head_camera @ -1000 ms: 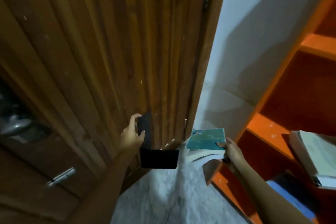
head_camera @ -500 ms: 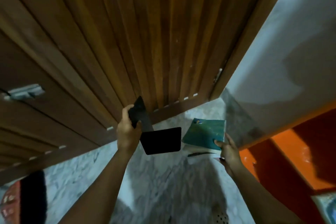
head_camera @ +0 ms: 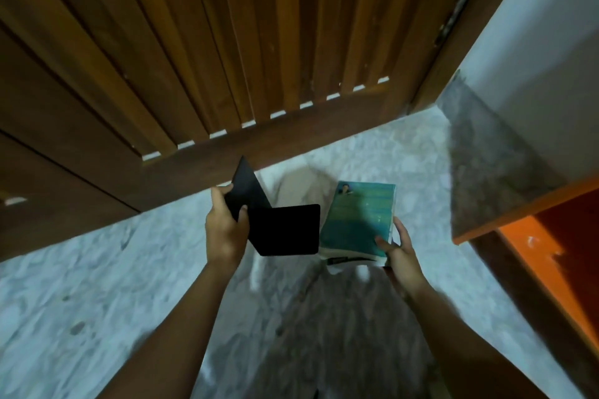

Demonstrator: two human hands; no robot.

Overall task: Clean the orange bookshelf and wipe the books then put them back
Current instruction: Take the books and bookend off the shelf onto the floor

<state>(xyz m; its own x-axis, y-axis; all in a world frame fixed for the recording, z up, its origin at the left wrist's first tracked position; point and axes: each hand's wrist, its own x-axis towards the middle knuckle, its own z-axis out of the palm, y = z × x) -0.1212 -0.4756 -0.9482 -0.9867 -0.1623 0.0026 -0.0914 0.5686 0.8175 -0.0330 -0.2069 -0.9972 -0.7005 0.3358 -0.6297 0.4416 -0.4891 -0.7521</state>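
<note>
Holding entries, two. Left hand (head_camera: 225, 230): grip closed on one flap of a black folder (head_camera: 278, 223), hanging open in a V, the free flap unsupported. Right hand (head_camera: 400, 256): grip pinching the near corner of a teal book (head_camera: 359, 220), thumb on the cover, with more books or loose pages stacked beneath, unclear which. Beyond that grip, to its right: orange bookshelf (head_camera: 525, 220), well apart. Below both: marble floor (head_camera: 97, 285). Risk, as judged: the corner hold could let the lower volumes slide out and drop; the swinging flap could knock them.
</note>
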